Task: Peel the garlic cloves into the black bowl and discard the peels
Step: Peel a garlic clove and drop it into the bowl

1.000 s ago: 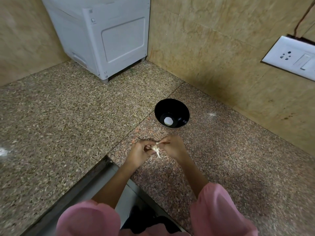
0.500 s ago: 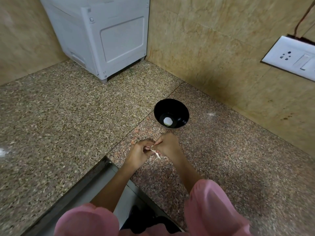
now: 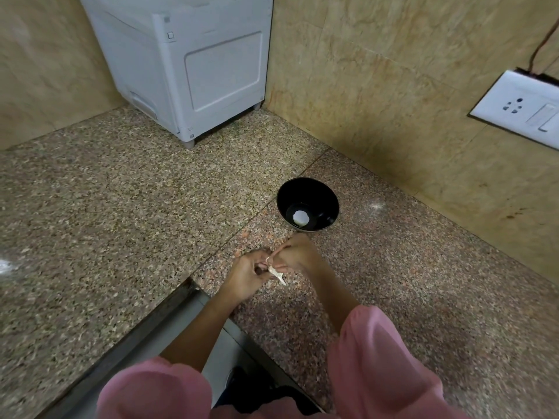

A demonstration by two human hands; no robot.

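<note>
Along the left side the speckled granite countertop (image 3: 99, 225) runs back to a white appliance (image 3: 193, 68) standing in the far corner against the tan stone wall. At the near edge a metal sink rim (image 3: 169, 309) cuts diagonally into the slab. The left forearm rises from a pink sleeve (image 3: 151, 391) over that rim, bare to the wrist, and the left hand (image 3: 246, 275) is curled with its fingers folded inward, pinched on a garlic clove (image 3: 268, 262) that is mostly hidden between the two hands. A pale strip of peel (image 3: 278, 275) hangs down from the clove, just above the countertop. The right hand (image 3: 298, 255) presses against the left, fingertips closed on the same clove, knuckles turned upward, its forearm slanting back to the other pink sleeve at the lower right. Just beyond the hands, near the right-hand wall, stands the black bowl (image 3: 320, 201), with one peeled white clove (image 3: 301, 218) lying at its bottom. On the wall at the far right is a white switch and socket plate (image 3: 520, 108).
</note>
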